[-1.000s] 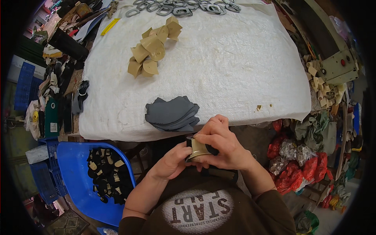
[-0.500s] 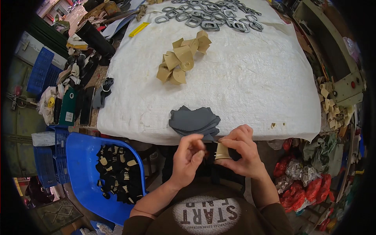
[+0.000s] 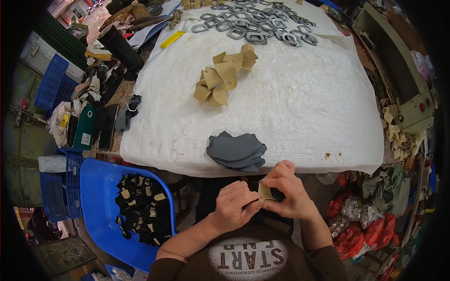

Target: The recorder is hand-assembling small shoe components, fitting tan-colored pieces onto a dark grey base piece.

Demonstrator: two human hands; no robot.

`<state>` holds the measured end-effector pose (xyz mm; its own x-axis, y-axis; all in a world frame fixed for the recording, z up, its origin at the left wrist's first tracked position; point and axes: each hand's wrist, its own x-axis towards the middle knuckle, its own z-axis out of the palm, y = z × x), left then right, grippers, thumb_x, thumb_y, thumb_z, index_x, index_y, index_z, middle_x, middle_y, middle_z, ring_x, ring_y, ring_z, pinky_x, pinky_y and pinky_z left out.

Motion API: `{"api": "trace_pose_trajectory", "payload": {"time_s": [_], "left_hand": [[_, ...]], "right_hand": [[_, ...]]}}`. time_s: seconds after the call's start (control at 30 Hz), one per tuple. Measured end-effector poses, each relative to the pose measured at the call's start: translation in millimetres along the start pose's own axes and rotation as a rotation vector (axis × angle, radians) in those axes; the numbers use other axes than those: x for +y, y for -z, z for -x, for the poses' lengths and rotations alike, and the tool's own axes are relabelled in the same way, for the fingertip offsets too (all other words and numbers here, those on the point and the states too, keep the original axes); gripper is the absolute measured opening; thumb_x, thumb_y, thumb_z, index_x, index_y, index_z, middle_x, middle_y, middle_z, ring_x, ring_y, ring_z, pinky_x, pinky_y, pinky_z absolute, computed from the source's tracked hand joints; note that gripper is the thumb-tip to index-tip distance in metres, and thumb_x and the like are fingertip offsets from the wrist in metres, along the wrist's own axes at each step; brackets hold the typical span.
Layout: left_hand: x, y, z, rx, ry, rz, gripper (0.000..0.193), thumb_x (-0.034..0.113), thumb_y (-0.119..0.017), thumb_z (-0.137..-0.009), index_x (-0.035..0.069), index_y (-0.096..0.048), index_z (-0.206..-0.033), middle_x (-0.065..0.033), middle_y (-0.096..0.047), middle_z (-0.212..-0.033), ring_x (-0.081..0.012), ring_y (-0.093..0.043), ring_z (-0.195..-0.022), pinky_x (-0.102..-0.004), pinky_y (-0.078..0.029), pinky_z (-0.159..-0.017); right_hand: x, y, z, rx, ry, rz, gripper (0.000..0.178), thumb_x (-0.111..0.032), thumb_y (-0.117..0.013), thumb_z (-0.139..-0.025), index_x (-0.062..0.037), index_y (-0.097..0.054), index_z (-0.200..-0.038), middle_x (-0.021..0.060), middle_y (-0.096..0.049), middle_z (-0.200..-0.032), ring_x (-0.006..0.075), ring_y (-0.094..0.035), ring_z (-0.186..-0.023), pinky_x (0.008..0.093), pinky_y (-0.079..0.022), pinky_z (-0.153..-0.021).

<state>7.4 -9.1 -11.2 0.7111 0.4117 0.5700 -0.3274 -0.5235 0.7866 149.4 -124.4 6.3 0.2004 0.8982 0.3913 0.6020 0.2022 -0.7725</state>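
Observation:
Just past the near table edge, my right hand [image 3: 290,194] grips a small beige curved piece [image 3: 266,191], thumb below and fingers above. My left hand [image 3: 235,202] is closed, its thumb and forefinger pinched together against the left edge of that piece. What lies between these left fingertips is hidden. A bit of dark material shows between the two hands. Close in front of them, a stack of dark grey flat cut pieces [image 3: 236,152] lies at the table's edge. Farther off, several beige curved pieces [image 3: 220,77] sit in a loose heap.
A white woven sheet [image 3: 300,103] covers the table. Grey oval rings [image 3: 255,25] and a yellow strip [image 3: 172,39] lie at its far end. To my left stands a blue basin [image 3: 101,210] holding black-and-beige pieces [image 3: 140,206]. Red plastic bags [image 3: 358,236] sit at lower right.
My left hand has moved right and closed its fingers at the beige piece's edge. My right hand still holds that piece. The whole view has shifted slightly.

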Motion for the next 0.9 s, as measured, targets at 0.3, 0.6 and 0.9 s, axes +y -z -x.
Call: {"api": "trace_pose_trajectory", "payload": {"time_s": [0.3, 0.6, 0.9], "left_hand": [[2, 3, 11, 0.165, 0.354, 0.416, 0.053, 0.04, -0.053, -0.092, -0.004, -0.041, -0.118, -0.0075, -0.05, -0.091, -0.0129, -0.046, -0.076, -0.0268, -0.041, -0.069], [-4, 16, 7, -0.396, 0.848, 0.714, 0.043, 0.025, -0.056, -0.085, -0.003, -0.047, -0.117, -0.0054, -0.054, -0.1, -0.0084, -0.048, -0.091, -0.0248, -0.043, -0.079], [-9, 14, -3, -0.163, 0.808, 0.381, 0.047, 0.026, -0.056, -0.086, -0.002, -0.048, -0.122, -0.0068, -0.062, -0.086, -0.0099, -0.056, -0.075, -0.0261, -0.048, -0.07]], "right_hand": [[-3, 3, -1, 0.134, 0.068, 0.168, 0.046, -0.016, -0.081, -0.056, -0.0098, -0.06, -0.097, 0.0031, -0.063, -0.099, 0.0238, -0.052, -0.087, 0.0405, -0.034, -0.081], [-18, -9, 3, 0.118, 0.148, 0.455, 0.036, -0.02, -0.07, -0.062, -0.0157, -0.065, -0.097, -0.0024, -0.057, -0.105, 0.0214, -0.048, -0.099, 0.042, -0.031, -0.086], [-22, 0, 26, 0.397, 0.033, 0.087, 0.073, -0.053, -0.074, -0.069, -0.0022, -0.054, -0.117, 0.0193, -0.044, -0.123, 0.0325, -0.045, -0.108, 0.0411, -0.037, -0.092]]}}
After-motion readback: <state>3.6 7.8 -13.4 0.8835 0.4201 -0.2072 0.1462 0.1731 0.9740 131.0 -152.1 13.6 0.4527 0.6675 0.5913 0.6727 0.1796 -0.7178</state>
